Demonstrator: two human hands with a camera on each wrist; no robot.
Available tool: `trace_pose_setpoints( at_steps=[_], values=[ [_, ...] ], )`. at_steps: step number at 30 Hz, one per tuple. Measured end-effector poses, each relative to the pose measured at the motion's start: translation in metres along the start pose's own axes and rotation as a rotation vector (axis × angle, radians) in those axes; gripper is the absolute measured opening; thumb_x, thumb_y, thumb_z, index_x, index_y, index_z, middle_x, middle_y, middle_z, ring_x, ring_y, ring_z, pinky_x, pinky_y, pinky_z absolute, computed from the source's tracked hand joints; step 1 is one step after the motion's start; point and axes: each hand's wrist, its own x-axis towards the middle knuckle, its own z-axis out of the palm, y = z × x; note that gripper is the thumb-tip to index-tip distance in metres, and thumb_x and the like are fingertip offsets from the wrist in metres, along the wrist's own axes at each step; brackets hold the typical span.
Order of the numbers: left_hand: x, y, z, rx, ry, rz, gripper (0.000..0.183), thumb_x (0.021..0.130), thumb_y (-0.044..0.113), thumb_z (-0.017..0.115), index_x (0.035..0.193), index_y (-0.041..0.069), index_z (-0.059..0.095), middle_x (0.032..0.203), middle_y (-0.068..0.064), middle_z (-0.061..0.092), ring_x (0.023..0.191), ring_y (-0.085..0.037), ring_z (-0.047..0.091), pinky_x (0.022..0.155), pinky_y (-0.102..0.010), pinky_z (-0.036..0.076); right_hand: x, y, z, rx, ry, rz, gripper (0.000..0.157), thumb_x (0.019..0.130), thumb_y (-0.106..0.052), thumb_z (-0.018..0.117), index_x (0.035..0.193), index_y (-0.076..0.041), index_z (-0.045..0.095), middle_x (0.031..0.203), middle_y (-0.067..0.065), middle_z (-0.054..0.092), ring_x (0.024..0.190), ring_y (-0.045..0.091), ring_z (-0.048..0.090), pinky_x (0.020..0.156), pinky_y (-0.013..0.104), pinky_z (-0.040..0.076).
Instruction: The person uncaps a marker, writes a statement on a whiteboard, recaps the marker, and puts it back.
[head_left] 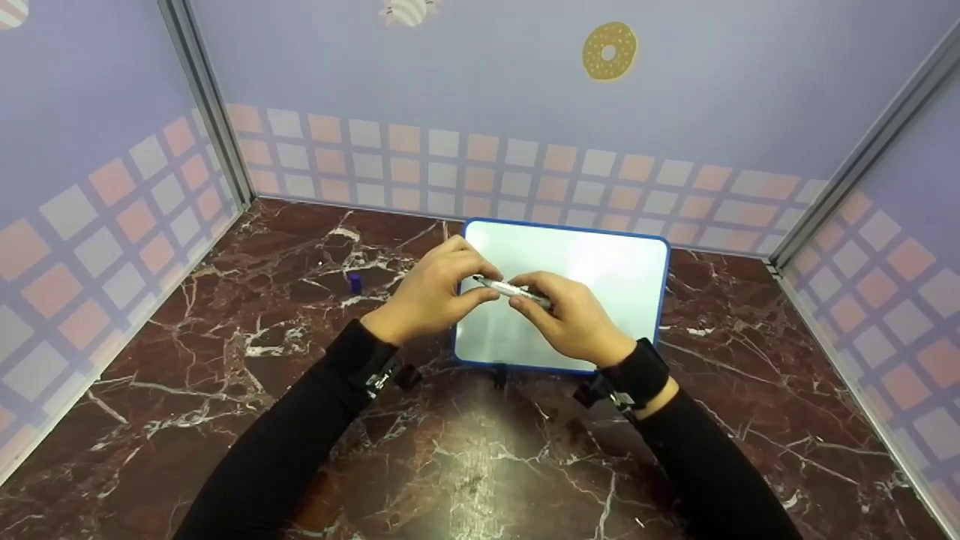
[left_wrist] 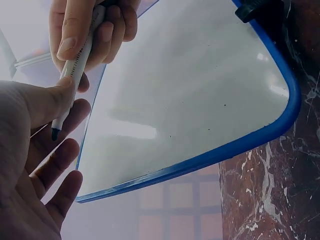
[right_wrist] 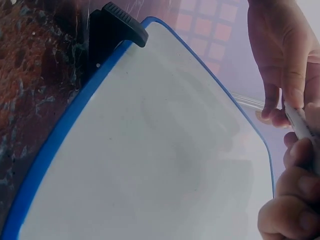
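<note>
Right wrist, marker (right_wrist: 297,121), seemingly between fingers (right_wrist: 295,80)

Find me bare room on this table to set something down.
The tabletop is bare between the whiteboard and the right wall, between the small purple object and the left wall, and in the foreground between the black sleeves. It's crowded just before the whiteboard, where the right hand grips the marker beside the left hand.

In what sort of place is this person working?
Probably a partitioned work booth: patterned panels stand on three sides of a dark marbled tabletop, with metal strips at the back corners.
</note>
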Motion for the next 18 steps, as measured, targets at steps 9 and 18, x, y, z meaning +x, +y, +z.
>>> trace_pose_setpoints(
  at_steps=[9, 18],
  values=[
    [-0.004, 0.002, -0.003, -0.220, -0.011, -0.225, 0.015, 0.105, 0.016, 0.082, 0.117, 0.008, 0.079, 0.112, -0.008, 0.066, 0.105, -0.030, 0.060, 0.091, -0.044, 0.052, 0.001, -0.004, -0.006, 0.219, 0.044, 0.065, 0.027, 0.106, -0.008, 0.078, 0.132, -0.002, 0.074, 0.101, 0.006, 0.075, 0.072, 0.013, 0.055, 0.064, 0.024, 0.045],
    [-0.003, 0.003, -0.001, -0.378, 0.028, -0.289, 0.014, 0.104, 0.011, 0.082, 0.116, 0.006, 0.078, 0.110, -0.008, 0.068, 0.101, -0.022, 0.064, 0.090, -0.043, 0.053, -0.002, -0.004, -0.012, 0.467, 0.057, 0.177, 0.035, 0.103, 0.003, 0.077, 0.138, 0.002, 0.071, 0.108, 0.017, 0.075, 0.067, 0.027, 0.065, 0.055, 0.023, 0.054]
  ],
)
